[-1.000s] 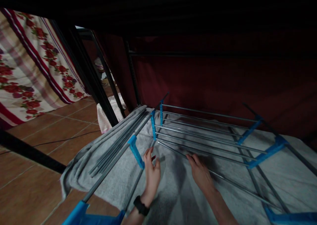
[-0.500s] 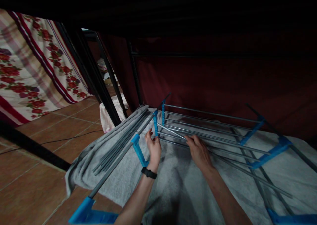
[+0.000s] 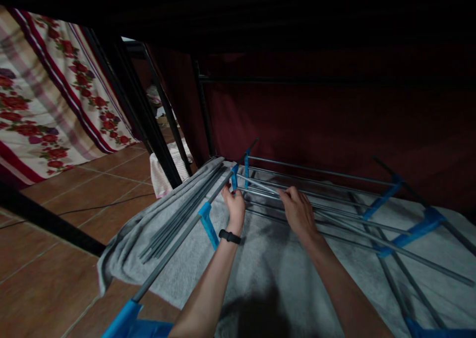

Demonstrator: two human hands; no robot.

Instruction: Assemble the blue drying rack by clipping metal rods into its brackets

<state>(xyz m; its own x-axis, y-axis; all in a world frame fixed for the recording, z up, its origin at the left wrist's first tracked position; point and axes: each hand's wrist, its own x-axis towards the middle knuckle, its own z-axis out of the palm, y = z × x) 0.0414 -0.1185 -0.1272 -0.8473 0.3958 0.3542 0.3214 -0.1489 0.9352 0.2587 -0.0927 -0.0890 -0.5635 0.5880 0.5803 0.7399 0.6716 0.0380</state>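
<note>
A grey metal rack frame [image 3: 178,241] with blue plastic connectors lies flat on a grey towel [image 3: 267,258]. My left hand [image 3: 234,204], with a black watch on its wrist, is closed around the blue connector [image 3: 234,177] on the left rail. My right hand [image 3: 295,209] grips a loose grey rod [image 3: 372,238]. The rod's near end points toward that connector and its far end runs off to the right over the towel. Several fitted rods [image 3: 316,171] span the frame behind my hands.
A bundle of spare grey rods [image 3: 182,209] lies on the towel left of the frame. Black bed-frame legs [image 3: 141,114] and a maroon cloth wall [image 3: 334,119] stand behind. Floral bedding [image 3: 44,95] hangs at left above a tiled floor [image 3: 55,219]. A pink cloth [image 3: 163,171] lies by the legs.
Both hands have moved forward along the frame. The left went from the nearer blue connector to the farther one. The right carried the loose rod's end up toward it.
</note>
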